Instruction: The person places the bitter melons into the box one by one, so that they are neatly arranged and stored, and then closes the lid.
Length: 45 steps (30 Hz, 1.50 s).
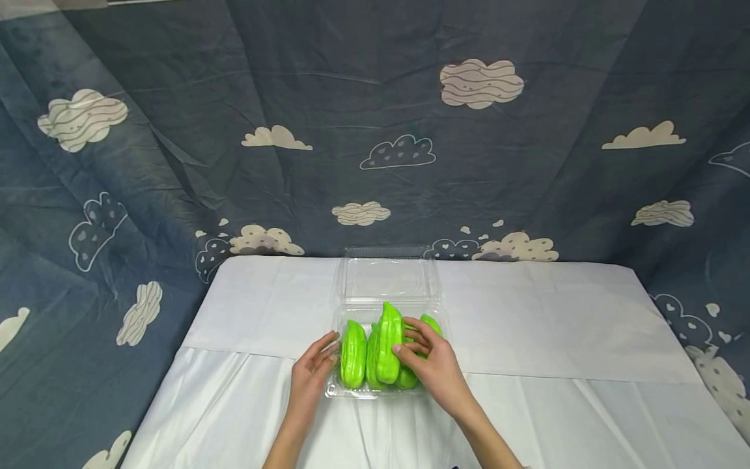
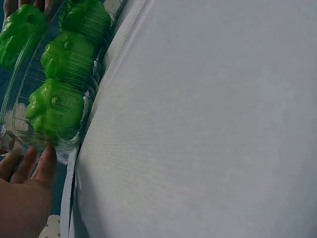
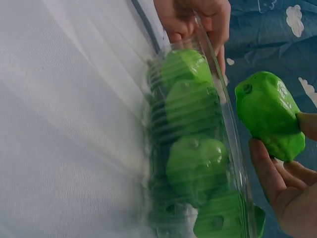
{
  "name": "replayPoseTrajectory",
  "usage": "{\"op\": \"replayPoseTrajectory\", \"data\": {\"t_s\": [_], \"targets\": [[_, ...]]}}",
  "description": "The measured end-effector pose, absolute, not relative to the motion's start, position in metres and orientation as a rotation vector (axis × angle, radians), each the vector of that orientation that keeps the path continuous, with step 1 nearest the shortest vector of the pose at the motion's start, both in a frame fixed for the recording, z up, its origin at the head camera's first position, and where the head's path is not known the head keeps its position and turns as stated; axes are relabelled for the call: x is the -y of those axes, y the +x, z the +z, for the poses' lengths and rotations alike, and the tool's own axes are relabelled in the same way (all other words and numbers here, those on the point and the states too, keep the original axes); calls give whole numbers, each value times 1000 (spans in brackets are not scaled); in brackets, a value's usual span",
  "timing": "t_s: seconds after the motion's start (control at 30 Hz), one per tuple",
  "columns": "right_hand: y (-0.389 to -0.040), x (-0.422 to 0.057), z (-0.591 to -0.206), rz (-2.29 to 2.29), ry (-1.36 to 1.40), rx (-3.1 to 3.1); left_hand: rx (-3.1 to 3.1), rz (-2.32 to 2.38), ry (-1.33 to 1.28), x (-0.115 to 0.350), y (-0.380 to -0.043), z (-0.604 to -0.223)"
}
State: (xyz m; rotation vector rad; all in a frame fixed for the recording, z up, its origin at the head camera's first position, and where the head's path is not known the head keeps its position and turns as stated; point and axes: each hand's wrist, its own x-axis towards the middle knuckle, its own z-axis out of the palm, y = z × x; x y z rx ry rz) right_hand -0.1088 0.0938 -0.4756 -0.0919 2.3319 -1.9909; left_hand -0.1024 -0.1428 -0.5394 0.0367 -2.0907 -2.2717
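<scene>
My right hand [image 1: 438,368] holds a bright green, ridged bitter melon [image 1: 389,342] between thumb and fingers. In the right wrist view this held melon stands above the rim of a clear plastic clamshell box [image 1: 346,394]. Several more bitter melons lie side by side inside, one of them at the left end [image 1: 353,355]; those on the right are partly hidden behind the held one and my right hand. At the box's left side, my left hand [image 1: 309,378] has its fingers loosely extended, fingertips right at the wall.
The box's clear lid [image 1: 389,277] is folded back behind it on the white-covered table [image 1: 527,312]. Beyond the table's far edge hangs a dark blue cloth [image 1: 351,78] with cloud prints, and it continues down both sides.
</scene>
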Motion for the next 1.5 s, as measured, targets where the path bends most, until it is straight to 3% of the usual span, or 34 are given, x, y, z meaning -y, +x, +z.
{"op": "replayPoseTrajectory", "data": {"t_s": [1.5], "targets": [[-125, -43, -482, -1630, -90, -2612, 2100, -2284, 59, 143, -102, -537]]}}
